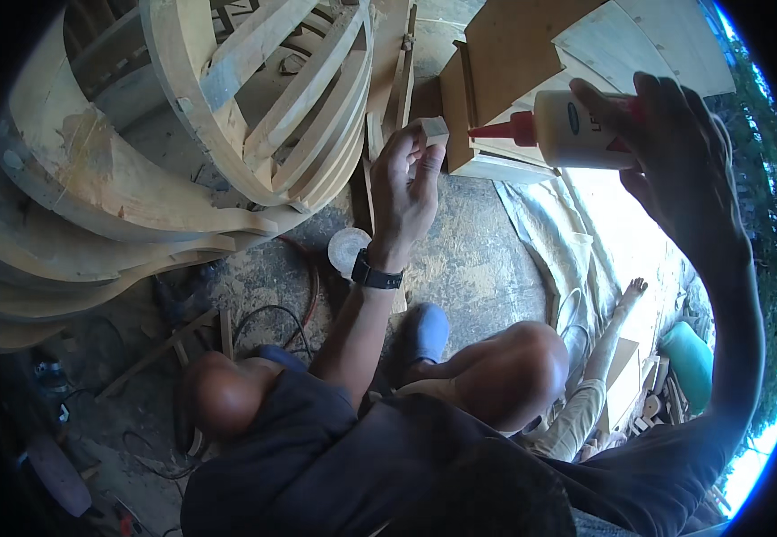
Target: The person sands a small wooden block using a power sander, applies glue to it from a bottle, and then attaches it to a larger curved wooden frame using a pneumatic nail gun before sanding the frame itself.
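Note:
My left hand (404, 186) is raised in the middle, with a dark watch on the wrist. Its thumb and fingers pinch a small pale wooden block (436, 132). Held sideways in my right hand (688, 148) is a glue bottle (572, 134) with a cream body and a red pointed nozzle (506, 131). The nozzle points left at the block, with a short gap between tip and wood. Whether any glue is on the block is too small to tell.
Large curved wooden frames (174, 179) with slats fill the left. Brown and pale wooden cabinet pieces (505, 67) stand ahead. A round whitish disc (349, 251) and a dark cable (267, 310) lie on the worn floor. Sheeting (540, 215), wood offcuts and a green sack (688, 365) are at right.

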A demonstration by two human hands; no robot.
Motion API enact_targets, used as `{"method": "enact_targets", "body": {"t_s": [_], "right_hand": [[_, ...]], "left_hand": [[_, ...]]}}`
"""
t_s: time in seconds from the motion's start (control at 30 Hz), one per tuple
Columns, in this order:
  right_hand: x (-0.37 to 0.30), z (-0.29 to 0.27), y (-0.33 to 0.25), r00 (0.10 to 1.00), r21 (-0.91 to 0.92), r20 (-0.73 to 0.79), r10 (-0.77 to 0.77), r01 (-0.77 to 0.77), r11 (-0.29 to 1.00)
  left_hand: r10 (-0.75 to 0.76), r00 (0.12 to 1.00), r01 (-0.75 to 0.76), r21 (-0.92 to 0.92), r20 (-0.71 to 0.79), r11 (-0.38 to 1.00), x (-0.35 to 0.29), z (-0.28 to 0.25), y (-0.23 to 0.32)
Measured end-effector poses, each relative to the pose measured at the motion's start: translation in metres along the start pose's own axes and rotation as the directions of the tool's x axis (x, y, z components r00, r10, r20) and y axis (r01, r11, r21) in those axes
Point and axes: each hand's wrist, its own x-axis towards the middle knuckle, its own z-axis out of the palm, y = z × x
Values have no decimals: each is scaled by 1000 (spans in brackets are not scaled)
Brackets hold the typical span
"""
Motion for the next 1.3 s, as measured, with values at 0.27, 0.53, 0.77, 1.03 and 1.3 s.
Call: {"method": "enact_targets", "body": {"t_s": [0.27, 0.53, 0.77, 1.03, 1.3], "right_hand": [[35, -63, 8, 998, -102, -16, 69, -70, 992], [82, -123, -16, 982, -480, 189, -14, 105, 871], [82, -122, -3, 988, -447, 26, -155, 150, 882], [73, -120, 14, 961, -438, -30, -276, 236, 868], [83, -128, 0, 977, -575, 195, -83, 182, 797]], "left_hand": [[74, 997, -74, -58, -3, 996, -2, 16, 10], [143, 989, -145, -102, -23, 984, 3, 11, 28], [76, 997, -80, -168, -34, 982, 0, 9, 43], [160, 986, -163, -116, -40, 980, 0, 11, 35], [169, 984, -174, -96, -57, 980, 2, 8, 35]]}}
